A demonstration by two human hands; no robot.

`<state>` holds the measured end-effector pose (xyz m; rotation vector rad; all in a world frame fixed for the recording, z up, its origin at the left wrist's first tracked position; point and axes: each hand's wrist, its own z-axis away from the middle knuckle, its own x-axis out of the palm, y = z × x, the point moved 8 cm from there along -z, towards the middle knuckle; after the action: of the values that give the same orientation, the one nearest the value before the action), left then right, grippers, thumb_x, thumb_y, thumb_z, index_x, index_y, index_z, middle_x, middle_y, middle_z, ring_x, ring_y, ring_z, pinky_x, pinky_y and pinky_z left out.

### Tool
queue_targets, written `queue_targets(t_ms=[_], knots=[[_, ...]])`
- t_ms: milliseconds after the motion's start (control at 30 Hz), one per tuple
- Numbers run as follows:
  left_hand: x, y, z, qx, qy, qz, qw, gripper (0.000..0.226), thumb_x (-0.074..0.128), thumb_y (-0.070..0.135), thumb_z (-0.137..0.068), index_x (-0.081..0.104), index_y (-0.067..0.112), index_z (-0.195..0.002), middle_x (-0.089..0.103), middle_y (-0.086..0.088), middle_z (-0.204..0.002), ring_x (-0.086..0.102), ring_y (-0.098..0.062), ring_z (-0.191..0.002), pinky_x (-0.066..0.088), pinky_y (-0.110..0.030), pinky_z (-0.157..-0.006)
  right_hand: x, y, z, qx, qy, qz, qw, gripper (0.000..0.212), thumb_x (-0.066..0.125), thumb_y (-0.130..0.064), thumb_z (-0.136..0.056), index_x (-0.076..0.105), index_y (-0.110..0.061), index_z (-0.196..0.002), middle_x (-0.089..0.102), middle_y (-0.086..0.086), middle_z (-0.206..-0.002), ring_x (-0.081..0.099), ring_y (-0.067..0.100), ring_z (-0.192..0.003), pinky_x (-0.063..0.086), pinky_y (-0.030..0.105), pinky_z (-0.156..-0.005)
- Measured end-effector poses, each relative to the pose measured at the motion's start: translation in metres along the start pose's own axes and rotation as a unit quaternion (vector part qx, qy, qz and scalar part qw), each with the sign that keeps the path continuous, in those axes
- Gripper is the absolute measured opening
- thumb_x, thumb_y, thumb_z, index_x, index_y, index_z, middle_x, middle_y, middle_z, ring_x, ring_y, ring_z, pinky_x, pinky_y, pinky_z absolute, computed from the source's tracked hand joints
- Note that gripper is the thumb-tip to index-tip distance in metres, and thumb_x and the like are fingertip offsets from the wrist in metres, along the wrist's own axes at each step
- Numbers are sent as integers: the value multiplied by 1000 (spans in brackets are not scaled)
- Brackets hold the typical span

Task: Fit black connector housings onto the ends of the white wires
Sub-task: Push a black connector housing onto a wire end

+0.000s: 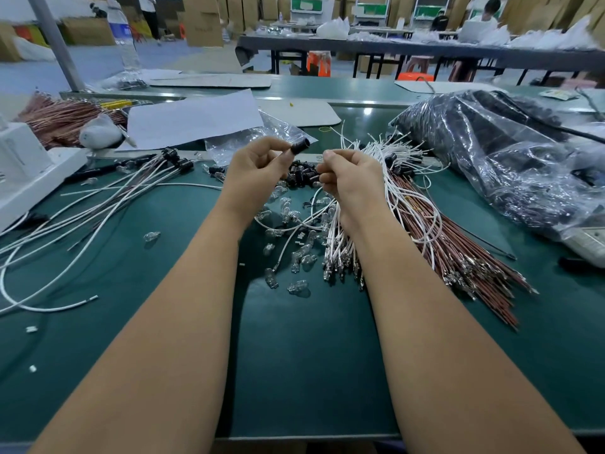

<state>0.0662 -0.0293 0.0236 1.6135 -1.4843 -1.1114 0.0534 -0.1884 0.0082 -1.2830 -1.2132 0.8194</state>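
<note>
1. A black connector housing [300, 146] is pinched between the thumb and fingertips of the left hand [253, 173], raised above the green table [294, 355], its open mouth turned toward the right hand [348, 183].
2. The fingers of the right hand are curled together and seem to be closed on a white wire [319, 199] that hangs in a loop beneath the fist; the wire's tip is hidden by the fingers, so the exact grip cannot be told.
3. Housing and wire end are near but apart; nothing is inserted yet.
4. The step is judged best done if the wire is gripped close to its terminal, so that it cannot buckle, and is lined up squarely with the housing's mouth before it is pushed home.
5. The housing should be kept steady, not twisted, while the terminal is seated.
6. Further supply is at hand: loose black housings [302, 175] lie just behind the hands, the white wire bundle [397, 191] to the right, beside brown wires [458, 257].
7. Finished wires [131, 188] appear to lie at the left.
</note>
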Motion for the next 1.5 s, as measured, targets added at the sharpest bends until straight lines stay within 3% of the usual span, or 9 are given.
queue_targets(t_ms=[200, 700, 900, 1067, 1267, 1400, 1500], knots=[[9, -7, 3, -30, -22, -67, 997, 8, 62, 11, -92, 67, 10, -88, 40, -4, -63, 32, -8, -50, 27, -18, -48, -2, 3, -1, 8, 2, -74, 997, 14, 63, -10, -93, 61, -12, -78, 58, 1, -63, 48, 7, -50, 43, 18, -49], [7, -6, 3, -28, -5, -71, 997, 9, 61, 12, -92, 67, 9, -86, 42, -4, -63, 33, -6, -49, 30, -14, -48, -3, -1, 1, 2, 13, -15, 1000, 16, 63, -5, -91, 61, -11, -76, 53, 2, -68, 44, 8, -54, 37, 16, -48], [8, -4, 4, -18, -10, -80, 997, 7, 62, 10, -91, 68, 6, -88, 45, -10, -69, 36, -12, -54, 32, -19, -52, -1, -1, 0, -15, 8, 24, 1000, 17, 66, -8, -89, 62, -13, -74, 54, 2, -67, 45, 10, -56, 38, 19, -52], [7, -1, 4, -8, -13, -99, 995, 7, 65, 12, -90, 69, 6, -88, 59, -12, -73, 50, -17, -66, 42, -26, -64, 0, -2, -1, -25, 6, 33, 999, 19, 68, -8, -88, 61, -14, -72, 53, -1, -63, 47, 9, -56, 40, 22, -55], [6, -1, 4, -6, -9, -87, 996, 8, 65, 11, -90, 69, 8, -84, 57, -1, -61, 47, -4, -52, 39, -13, -54, 0, -3, 1, -38, -3, 43, 998, 17, 66, -7, -89, 61, -13, -74, 54, 2, -66, 47, 12, -59, 42, 23, -56], [4, 0, 4, 2, -6, -74, 997, 5, 67, 11, -89, 69, 7, -86, 61, -10, -71, 51, -16, -64, 43, -24, -62, 3, 2, 2, 1, -19, 11, 1000, 16, 61, -7, -93, 60, -9, -77, 55, 4, -64, 46, 6, -46, 41, 17, -48], [4, 2, 4, 12, -4, -79, 997, 5, 68, 10, -88, 69, 5, -87, 61, -14, -74, 50, -20, -66, 42, -26, -62, 3, 4, 2, 7, -14, 20, 1000, 15, 60, -8, -94, 59, -10, -80, 56, 5, -67, 47, 6, -49, 42, 17, -49]])
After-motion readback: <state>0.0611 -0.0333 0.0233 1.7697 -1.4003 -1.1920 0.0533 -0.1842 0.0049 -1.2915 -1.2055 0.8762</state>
